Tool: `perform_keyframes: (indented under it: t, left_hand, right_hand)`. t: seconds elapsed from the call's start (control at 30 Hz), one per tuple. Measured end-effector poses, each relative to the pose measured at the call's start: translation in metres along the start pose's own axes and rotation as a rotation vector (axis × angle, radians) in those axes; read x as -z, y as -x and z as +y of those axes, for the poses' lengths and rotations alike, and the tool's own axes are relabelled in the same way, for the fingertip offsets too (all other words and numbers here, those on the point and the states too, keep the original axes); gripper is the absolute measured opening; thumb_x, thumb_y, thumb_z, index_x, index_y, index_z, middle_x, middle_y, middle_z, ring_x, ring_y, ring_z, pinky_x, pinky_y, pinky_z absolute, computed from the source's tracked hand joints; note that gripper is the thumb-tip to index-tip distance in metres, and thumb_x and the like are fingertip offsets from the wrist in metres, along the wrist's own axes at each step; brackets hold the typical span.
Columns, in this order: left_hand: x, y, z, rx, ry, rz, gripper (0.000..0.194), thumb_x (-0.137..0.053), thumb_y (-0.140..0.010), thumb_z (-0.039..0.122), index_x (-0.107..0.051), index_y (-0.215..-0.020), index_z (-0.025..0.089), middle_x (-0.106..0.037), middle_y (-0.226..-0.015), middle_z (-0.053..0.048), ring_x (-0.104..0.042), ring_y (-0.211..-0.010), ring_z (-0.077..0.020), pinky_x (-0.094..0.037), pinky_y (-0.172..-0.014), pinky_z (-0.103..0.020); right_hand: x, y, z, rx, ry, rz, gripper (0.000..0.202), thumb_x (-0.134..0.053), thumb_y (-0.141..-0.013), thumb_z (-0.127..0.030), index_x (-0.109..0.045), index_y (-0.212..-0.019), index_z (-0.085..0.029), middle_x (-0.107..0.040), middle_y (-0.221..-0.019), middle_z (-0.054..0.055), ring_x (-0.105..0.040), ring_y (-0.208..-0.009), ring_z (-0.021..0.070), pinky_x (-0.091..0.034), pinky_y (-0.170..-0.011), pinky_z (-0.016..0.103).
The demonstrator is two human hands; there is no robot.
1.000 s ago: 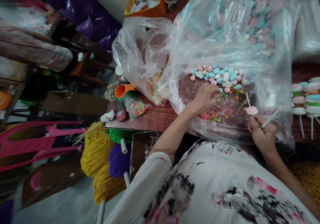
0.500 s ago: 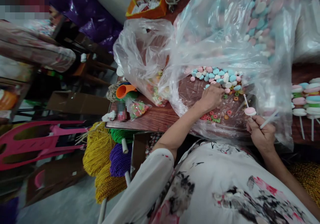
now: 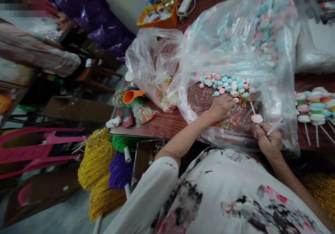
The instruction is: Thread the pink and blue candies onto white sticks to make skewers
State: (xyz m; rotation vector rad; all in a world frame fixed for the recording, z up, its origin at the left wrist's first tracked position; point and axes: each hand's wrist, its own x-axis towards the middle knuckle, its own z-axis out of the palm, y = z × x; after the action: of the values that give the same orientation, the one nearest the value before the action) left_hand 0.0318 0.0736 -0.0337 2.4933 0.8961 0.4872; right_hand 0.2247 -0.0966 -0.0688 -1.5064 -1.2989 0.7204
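Observation:
My right hand [image 3: 268, 138] holds a white stick with a pink and a white disc [image 3: 257, 118] threaded near its lower part; a second white stick [image 3: 274, 126] sticks out between its fingers. My left hand [image 3: 222, 106] reaches over the plastic sheet, fingers closed at the lower edge of a pile of pink, blue and white discs [image 3: 227, 83]. What its fingertips pinch, if anything, is too small to make out. Small coloured rings [image 3: 237, 119] lie on the plastic between the hands. Finished-looking sticks with stacked discs [image 3: 317, 107] lie at the right.
Big clear bags [image 3: 235, 35] cover the back of the table. An orange scoop [image 3: 132, 96] and a small bag of rings [image 3: 146, 114] sit at the left edge. Yellow cord bundles [image 3: 95, 159] and a pink chair [image 3: 39, 145] stand below left. Another person's leg shows at the upper left.
The view has shifted slightly, so the table's contents appear a little to the left. My left hand has stayed beside the disc pile, and my right hand still holds the sticks.

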Motion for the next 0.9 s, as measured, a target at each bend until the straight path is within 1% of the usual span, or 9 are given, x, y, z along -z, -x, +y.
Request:
perform_keyframes:
  t: [0.07,0.13,0.23,0.3,0.37,0.47,0.6,0.77,0.9]
  left_hand:
    - [0.003,0.005,0.005,0.158,0.294,0.202,0.023,-0.062,-0.087,0.014,-0.076,-0.106,0.018,-0.075,-0.103,-0.009,-0.067,-0.095,-0.0196,-0.055,-0.088,-0.037]
    - [0.009,0.013,0.014,0.304,0.681,0.336,0.022,-0.070,-0.087,0.030,-0.076,-0.105,0.018,-0.075,-0.099,-0.006,-0.069,-0.083,-0.0162,-0.058,-0.077,-0.032]
    - [0.022,0.025,0.031,0.413,1.155,0.386,0.037,-0.084,-0.074,0.046,-0.077,-0.095,0.017,-0.073,-0.088,-0.003,-0.069,-0.071,-0.0135,-0.060,-0.067,-0.029]
    - [0.029,0.032,0.042,0.440,1.303,0.421,0.041,-0.090,-0.066,0.047,-0.077,-0.090,0.016,-0.072,-0.083,-0.001,-0.068,-0.068,-0.0119,-0.061,-0.066,-0.028]
    - [0.033,0.037,0.048,0.436,1.362,0.483,0.040,-0.093,-0.063,0.045,-0.078,-0.086,0.016,-0.071,-0.083,0.000,-0.066,-0.065,-0.0096,-0.061,-0.064,-0.027]
    - [0.033,0.044,0.048,0.368,1.364,0.591,0.031,-0.094,-0.063,0.038,-0.079,-0.082,0.018,-0.069,-0.088,0.000,-0.067,-0.067,-0.0091,-0.061,-0.060,-0.025]
    - [0.029,0.051,0.039,0.255,1.232,0.677,0.020,-0.090,-0.071,0.033,-0.081,-0.083,0.020,-0.068,-0.087,0.000,-0.067,-0.068,-0.0099,-0.060,-0.060,-0.025]
    - [0.029,0.056,0.032,0.080,0.752,0.751,0.015,-0.084,-0.080,0.032,-0.080,-0.085,0.018,-0.072,-0.082,-0.003,-0.068,-0.078,-0.0110,-0.058,-0.073,-0.024]
    - [0.023,0.063,0.030,-0.123,0.316,0.677,0.011,-0.072,-0.091,0.026,-0.077,-0.094,0.016,-0.073,-0.090,-0.007,-0.069,-0.083,-0.0128,-0.059,-0.077,-0.025]
  right_hand:
    - [0.002,0.002,-0.003,0.038,0.038,-0.021,0.029,-0.054,-0.099,-0.034,-0.060,-0.074,-0.021,-0.051,-0.057,-0.004,-0.046,-0.051,0.0117,-0.037,-0.053,0.026]
    - [0.003,0.003,-0.010,0.081,0.103,-0.062,0.027,-0.055,-0.099,-0.032,-0.059,-0.074,-0.022,-0.050,-0.057,-0.004,-0.047,-0.050,0.0119,-0.037,-0.052,0.026]
    - [0.004,0.000,-0.029,0.168,0.164,-0.135,0.024,-0.054,-0.098,-0.028,-0.059,-0.075,-0.022,-0.049,-0.057,-0.005,-0.048,-0.049,0.0118,-0.037,-0.051,0.026]
    - [0.002,-0.005,-0.044,0.250,0.184,-0.169,0.019,-0.052,-0.098,-0.023,-0.061,-0.082,-0.022,-0.050,-0.058,-0.005,-0.049,-0.048,0.0115,-0.037,-0.050,0.025]
    - [0.000,-0.011,-0.057,0.337,0.225,-0.179,0.016,-0.050,-0.098,-0.019,-0.064,-0.089,-0.022,-0.053,-0.059,-0.005,-0.050,-0.048,0.0115,-0.038,-0.050,0.025]
    - [-0.003,-0.016,-0.065,0.429,0.308,-0.162,0.017,-0.050,-0.096,-0.016,-0.067,-0.097,-0.020,-0.061,-0.063,-0.003,-0.055,-0.049,0.0122,-0.040,-0.052,0.024]
    - [-0.004,-0.015,-0.062,0.433,0.369,-0.168,0.024,-0.048,-0.096,-0.014,-0.070,-0.105,-0.018,-0.070,-0.069,0.000,-0.061,-0.052,0.0139,-0.045,-0.054,0.024]
    - [-0.002,-0.010,-0.057,0.433,0.431,-0.255,0.036,-0.044,-0.093,-0.010,-0.069,-0.118,-0.017,-0.079,-0.092,0.006,-0.074,-0.069,0.0179,-0.054,-0.063,0.025]
    - [0.001,-0.010,-0.054,0.446,0.553,-0.260,0.041,-0.043,-0.091,-0.011,-0.067,-0.123,-0.016,-0.080,-0.103,0.009,-0.078,-0.079,0.0217,-0.057,-0.067,0.029]
